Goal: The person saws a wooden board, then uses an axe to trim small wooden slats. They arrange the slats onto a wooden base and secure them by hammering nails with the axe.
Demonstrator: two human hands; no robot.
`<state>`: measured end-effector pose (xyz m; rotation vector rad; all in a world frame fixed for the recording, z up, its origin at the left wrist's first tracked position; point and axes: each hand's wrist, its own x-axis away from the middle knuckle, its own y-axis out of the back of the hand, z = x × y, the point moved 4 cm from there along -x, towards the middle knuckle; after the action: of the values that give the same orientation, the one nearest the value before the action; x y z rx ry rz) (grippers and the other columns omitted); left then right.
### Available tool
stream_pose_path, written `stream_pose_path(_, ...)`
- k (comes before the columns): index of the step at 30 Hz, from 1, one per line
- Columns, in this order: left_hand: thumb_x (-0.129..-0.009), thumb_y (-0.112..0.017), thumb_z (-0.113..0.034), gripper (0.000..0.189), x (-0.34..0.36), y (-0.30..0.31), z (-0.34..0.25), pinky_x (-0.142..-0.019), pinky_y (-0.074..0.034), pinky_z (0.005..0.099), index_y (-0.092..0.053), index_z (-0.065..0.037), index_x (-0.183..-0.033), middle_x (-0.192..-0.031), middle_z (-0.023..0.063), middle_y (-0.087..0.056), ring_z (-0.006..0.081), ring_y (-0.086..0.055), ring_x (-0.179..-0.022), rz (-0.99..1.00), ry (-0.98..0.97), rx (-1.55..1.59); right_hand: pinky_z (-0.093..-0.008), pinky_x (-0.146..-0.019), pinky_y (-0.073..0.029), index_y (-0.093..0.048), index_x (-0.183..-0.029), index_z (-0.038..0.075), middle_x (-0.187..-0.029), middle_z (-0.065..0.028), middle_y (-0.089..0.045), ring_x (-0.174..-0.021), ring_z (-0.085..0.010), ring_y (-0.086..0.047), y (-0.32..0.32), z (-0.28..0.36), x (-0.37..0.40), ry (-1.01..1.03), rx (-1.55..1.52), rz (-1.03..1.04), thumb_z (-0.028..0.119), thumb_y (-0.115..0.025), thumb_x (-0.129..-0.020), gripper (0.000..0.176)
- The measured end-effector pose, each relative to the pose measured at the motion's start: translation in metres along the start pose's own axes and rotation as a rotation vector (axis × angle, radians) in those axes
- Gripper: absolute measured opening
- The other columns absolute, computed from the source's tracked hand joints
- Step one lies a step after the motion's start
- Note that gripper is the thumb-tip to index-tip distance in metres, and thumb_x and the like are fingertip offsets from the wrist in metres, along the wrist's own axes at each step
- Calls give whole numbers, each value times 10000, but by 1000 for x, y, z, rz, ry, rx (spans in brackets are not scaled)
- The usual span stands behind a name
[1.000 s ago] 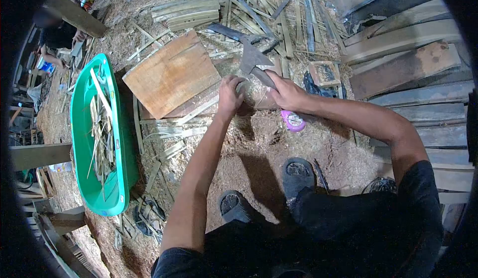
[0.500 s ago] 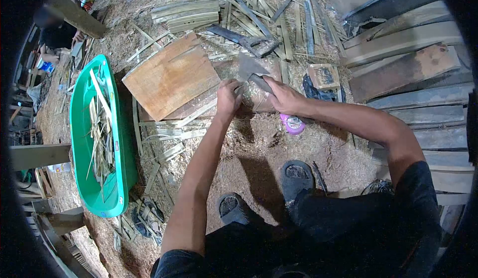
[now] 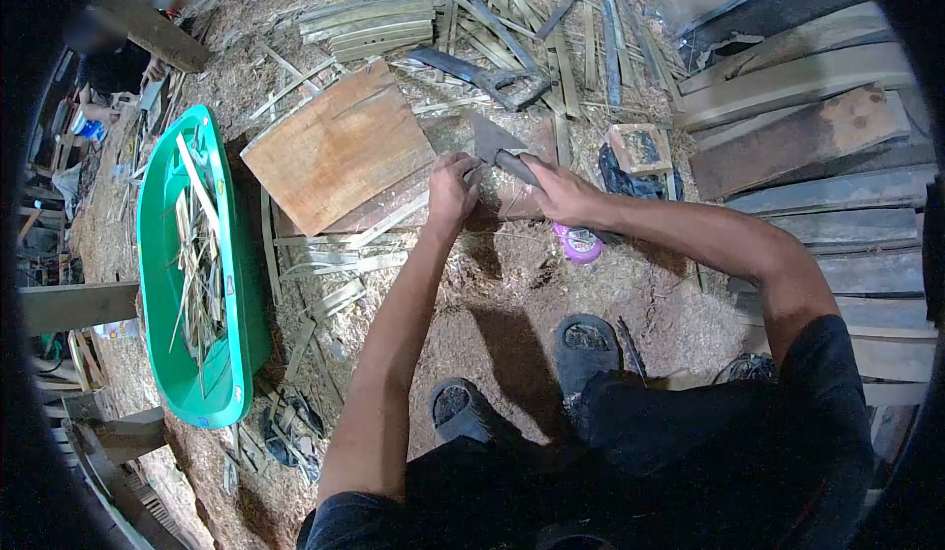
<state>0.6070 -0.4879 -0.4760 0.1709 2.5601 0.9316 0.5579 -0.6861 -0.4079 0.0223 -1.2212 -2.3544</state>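
Observation:
My right hand (image 3: 569, 195) is closed around the dark handle of a broad-bladed knife (image 3: 490, 139); its wide grey blade points up and to the left. My left hand (image 3: 453, 192) is closed just left of the blade, fingers pinched together. Whatever lies between those fingers is too small or hidden to make out. Both hands are over a reddish-brown board (image 3: 522, 192) on the ground. To the left of my left hand lies a wide flat wooden panel (image 3: 340, 151). A purple round object (image 3: 579, 243) sits just below my right hand.
A green plastic tub (image 3: 243, 353) with wood strips stands on the left. A handsaw (image 3: 492, 82) and stacked curved slats (image 3: 366, 28) lie beyond the panel. Planks (image 3: 827, 171) line the right side. Sawdust covers the ground. Another person (image 3: 108, 72) is at the upper left.
The blade has turned slightly and shifted a little to the left, with its handle dipping nearer my left fingers. My left hand stays almost in place.

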Motion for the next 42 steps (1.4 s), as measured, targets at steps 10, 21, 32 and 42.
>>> stream_pose_path(10,-827,-647,-92,236,1,5,-16,-867,-487,481,-667,-59,-1059,-1030,177,-640,397,-596,-987,-50,-125,-115,-473,-643,-519,-230,-1435,9,-984,-294,-576,-800,-384,-648,14,3,-1,-198,-134,-68,119,-494,-927,583)
stream_pose_path(21,-882,-635,-78,148,24,68,-9,-758,-533,403,-682,-18,-1009,-986,193,-674,349,-672,-871,-30,64,214,-528,-932,-466,-136,-1463,25,-1297,-399,-372,-1120,-499,-533,-5,-11,-21,-396,38,-180,151,-587,-890,740)
stream_pose_path(32,-885,-677,-36,273,-32,167,-64,-777,-505,265,-637,-21,-1154,-971,60,-672,109,-613,-867,306,134,413,-369,-823,-517,-660,-1063,-34,-937,-157,-660,-916,-213,-630,63,98,-65,-17,-471,-17,197,-617,-951,260)
stream_pose_path(42,-829,-682,20,221,-82,212,-100,-787,-509,280,-641,-6,-1044,-945,45,-676,123,-636,-849,628,-93,468,-283,-728,-567,-644,-1103,-47,-898,-119,-699,-810,-171,-691,73,140,-73,-31,-1035,402,86,-583,-971,197)
